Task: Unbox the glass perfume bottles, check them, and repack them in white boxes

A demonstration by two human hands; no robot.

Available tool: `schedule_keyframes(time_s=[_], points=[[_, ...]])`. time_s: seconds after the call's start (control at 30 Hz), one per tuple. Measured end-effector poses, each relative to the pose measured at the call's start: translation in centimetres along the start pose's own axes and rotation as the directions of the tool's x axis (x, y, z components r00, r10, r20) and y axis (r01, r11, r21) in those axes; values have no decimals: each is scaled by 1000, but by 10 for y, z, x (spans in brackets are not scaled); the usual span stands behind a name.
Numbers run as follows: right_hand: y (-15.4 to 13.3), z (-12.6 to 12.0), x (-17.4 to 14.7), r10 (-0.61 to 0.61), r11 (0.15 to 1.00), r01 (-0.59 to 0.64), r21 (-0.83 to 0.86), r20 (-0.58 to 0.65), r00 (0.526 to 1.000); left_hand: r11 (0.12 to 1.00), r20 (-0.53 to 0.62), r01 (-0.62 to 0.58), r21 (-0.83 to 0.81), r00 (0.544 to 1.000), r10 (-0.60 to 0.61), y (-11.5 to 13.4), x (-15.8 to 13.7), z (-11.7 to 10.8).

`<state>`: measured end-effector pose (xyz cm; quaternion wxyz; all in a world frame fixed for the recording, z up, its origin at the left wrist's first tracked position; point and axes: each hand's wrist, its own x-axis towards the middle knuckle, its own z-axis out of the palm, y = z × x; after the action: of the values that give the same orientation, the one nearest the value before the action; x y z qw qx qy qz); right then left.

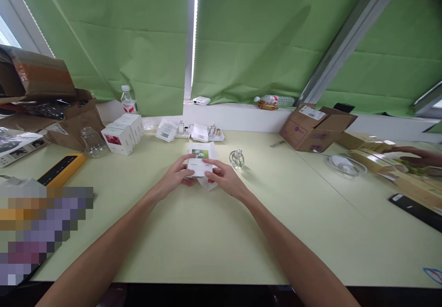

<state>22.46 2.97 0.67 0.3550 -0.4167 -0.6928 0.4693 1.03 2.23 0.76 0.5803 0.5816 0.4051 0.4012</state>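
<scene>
white box in two hands, its print too small to read

the left hand (180, 171) and the right hand (224, 176) are both clamped on a white box (199, 169), one at each side, thumbs on the near edge. the box is over the middle of the table (179, 242), with white paper (213, 150) behind and beneath it; whether it touches the table i cannot tell. its face carries a green picture with white shapes and, below that, lines of dark print too fine to make out.

just to the right of the right hand, a round glass bottle (236, 159) stands on the table. behind the box, two white packs (166, 130) (200, 133) show barcodes and blurred text, near small bottles (181, 127) (212, 130).

on the left, a group of white boxes (119, 139) bears a dark red picture on the front one, the lettering unreadable. behind them an upright water bottle (128, 101) has a red and white label; a similar bottle (281, 100) lies on the ledge. the brown carton (304, 132) at the right has purple printing and a white label, both illegible from here. at the far right, a co-worker's hand (414, 153) is over yellowish boxes (368, 159), with a black slab (416, 208) nearer, a small pale mark at its end
</scene>
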Motion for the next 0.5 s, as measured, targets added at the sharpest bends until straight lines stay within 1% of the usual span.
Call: schedule_keyframes(time_s=[0.5], points=[[-1, 1, -1, 2, 1000, -2, -3, 7, 1000, 1000, -2, 0, 2, 1000, 0, -1, 0, -1]])
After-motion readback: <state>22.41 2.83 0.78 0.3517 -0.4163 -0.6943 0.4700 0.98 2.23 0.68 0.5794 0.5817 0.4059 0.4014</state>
